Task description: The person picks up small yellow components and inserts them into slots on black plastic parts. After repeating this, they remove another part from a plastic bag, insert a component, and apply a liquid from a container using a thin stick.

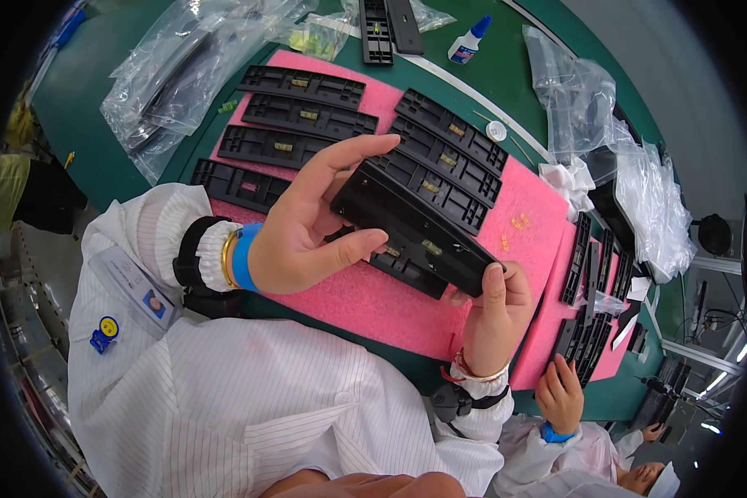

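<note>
Between my two hands I hold a black plastic panel (415, 220), tilted, its smooth face up with a small light patch near the middle. My left hand (315, 224) grips its left end, thumb on the near side and fingers along the far edge. At the right end, my right hand (496, 311) pinches the corner between thumb and fingers. Below the panel lies a pink foam mat (332, 307). Rows of black ribbed panels (299, 116) rest on it, each with a small yellowish piece (308, 114) set in the middle. One panel is partly hidden under the held one.
Loose yellow pieces (519, 222) lie right of the panels. Beyond stand a glue bottle (470, 40) with a blue cap and a small white cup (495, 130). Plastic bags (174, 75) lie at the far left. A co-worker's hand (559, 394) touches panels on the right-hand mat.
</note>
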